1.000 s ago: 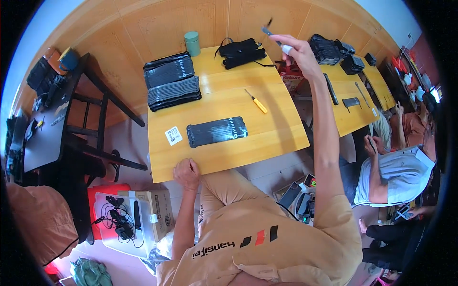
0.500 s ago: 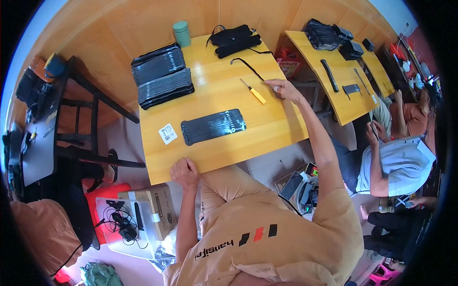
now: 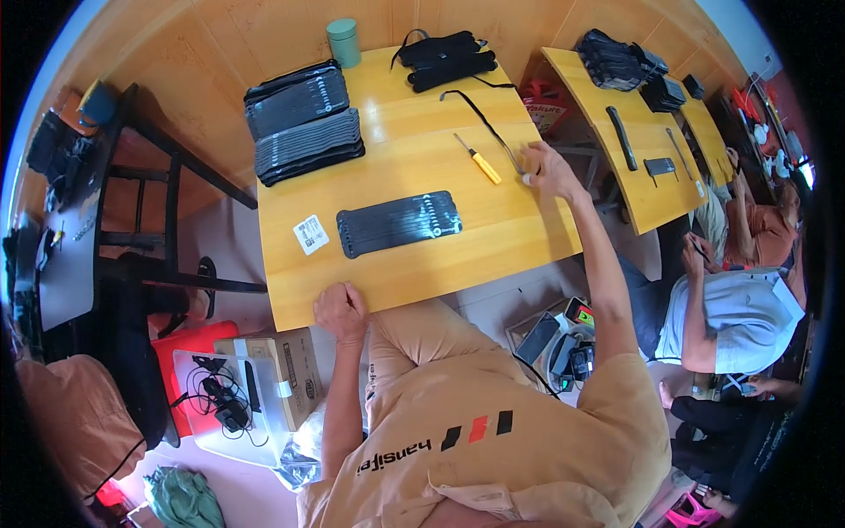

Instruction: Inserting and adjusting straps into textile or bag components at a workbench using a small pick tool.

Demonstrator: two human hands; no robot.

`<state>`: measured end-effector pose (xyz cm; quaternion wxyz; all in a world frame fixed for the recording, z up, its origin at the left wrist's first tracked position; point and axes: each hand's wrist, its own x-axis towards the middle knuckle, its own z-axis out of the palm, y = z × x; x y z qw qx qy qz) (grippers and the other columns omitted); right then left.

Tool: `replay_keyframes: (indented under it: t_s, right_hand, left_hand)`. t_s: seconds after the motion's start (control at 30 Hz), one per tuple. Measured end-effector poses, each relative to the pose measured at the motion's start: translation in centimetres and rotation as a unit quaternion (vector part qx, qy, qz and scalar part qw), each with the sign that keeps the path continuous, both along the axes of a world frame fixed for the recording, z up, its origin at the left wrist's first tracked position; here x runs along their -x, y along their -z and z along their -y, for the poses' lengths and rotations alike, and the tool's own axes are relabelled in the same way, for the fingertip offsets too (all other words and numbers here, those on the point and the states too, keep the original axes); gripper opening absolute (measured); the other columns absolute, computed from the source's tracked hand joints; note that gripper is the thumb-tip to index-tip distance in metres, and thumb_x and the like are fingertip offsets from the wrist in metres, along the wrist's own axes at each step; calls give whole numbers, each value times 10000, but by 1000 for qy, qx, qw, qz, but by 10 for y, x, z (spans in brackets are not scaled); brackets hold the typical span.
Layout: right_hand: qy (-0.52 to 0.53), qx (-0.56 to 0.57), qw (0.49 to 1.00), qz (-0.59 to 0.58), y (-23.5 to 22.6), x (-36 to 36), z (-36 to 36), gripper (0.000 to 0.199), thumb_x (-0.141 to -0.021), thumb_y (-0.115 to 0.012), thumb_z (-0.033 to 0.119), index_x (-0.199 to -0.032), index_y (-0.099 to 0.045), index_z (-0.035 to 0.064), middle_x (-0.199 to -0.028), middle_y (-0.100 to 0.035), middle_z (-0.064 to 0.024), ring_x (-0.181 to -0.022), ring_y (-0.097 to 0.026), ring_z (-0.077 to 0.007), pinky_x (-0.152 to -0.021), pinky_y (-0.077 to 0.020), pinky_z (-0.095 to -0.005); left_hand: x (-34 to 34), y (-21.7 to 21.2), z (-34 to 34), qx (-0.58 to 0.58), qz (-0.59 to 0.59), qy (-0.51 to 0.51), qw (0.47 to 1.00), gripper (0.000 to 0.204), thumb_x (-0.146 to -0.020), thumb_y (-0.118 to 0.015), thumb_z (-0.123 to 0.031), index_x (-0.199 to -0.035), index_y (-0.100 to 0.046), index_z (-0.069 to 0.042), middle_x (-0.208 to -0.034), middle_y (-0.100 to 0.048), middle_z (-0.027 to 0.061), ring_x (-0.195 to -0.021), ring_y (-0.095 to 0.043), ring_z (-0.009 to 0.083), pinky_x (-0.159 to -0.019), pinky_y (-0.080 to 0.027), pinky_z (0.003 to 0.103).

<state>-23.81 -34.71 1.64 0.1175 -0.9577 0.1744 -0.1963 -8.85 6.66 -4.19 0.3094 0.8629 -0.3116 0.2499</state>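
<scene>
My right hand (image 3: 553, 171) is above the right side of the yellow table, its fingers bent and apart. The end of a thin black strap (image 3: 482, 114) lies at its fingertips; whether they touch it is hard to see. Something small and white shows at the thumb. Just left of the strap is a screwdriver (image 3: 484, 165) with a yellow handle. My left hand (image 3: 341, 311) rests at the table's front edge, curled closed, with nothing visible in it. Between the hands lies a flat, glossy black panel (image 3: 399, 224), beside a white printed label (image 3: 310, 234).
Stacked black panels (image 3: 308, 145) stand at the table's back left, near a green canister (image 3: 343, 42). A black folded pouch (image 3: 449, 60) with straps lies at the back. Beside my left leg is a clear bin (image 3: 231, 414) with cables. Other people sit at right, by another table (image 3: 647, 198).
My right hand has drawn back and lifted from the strap, its fingers loosening, so more of the strap's near end shows. My left hand stays at the table edge. The view has shifted slightly.
</scene>
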Motion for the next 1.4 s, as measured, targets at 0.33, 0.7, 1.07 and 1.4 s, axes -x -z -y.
replay_keyframes:
  t_s: [0.33,0.7,1.07,1.4]
  right_hand:
    - [46,30,994,-98,-10,2,-30,83,-678,-608,65,-755,-623,39,-781,-571,-124,-776,-569,-289,-678,-459,-387]
    - [11,-6,999,-42,1,-81,-75,293,-707,-542,25,-999,-521,45,-841,-521,-159,-821,-533,-330,-704,-458,-419]
    - [-122,24,991,44,-75,-297,-73,460,-845,-504,343,-1139,-494,-11,-1068,-506,-213,-1030,-480,-368,-865,-392,-412]
    - [-196,-143,947,-213,-27,-536,-51,621,-875,-312,514,-1219,-466,21,-1250,-447,-220,-1165,-415,-358,-969,-321,-420]
  left_hand:
    - [-2,2,-1,-2,-21,4,1000,230,-757,-540,-126,-566,-425,-70,-538,-426,109,-507,-439,297,-493,-315,407]
    - [-5,-32,-8,114,-251,4,961,134,-813,-543,-142,-753,-564,-24,-655,-545,98,-594,-523,225,-546,-394,343]
    - [-126,-63,47,515,-687,122,498,599,-861,-504,-429,-1174,-342,55,-1183,-452,195,-1138,-440,280,-953,-380,369]
    - [-153,-55,79,548,-717,62,426,574,-852,-496,-470,-1131,-371,15,-1214,-434,180,-1181,-397,274,-1003,-308,391]
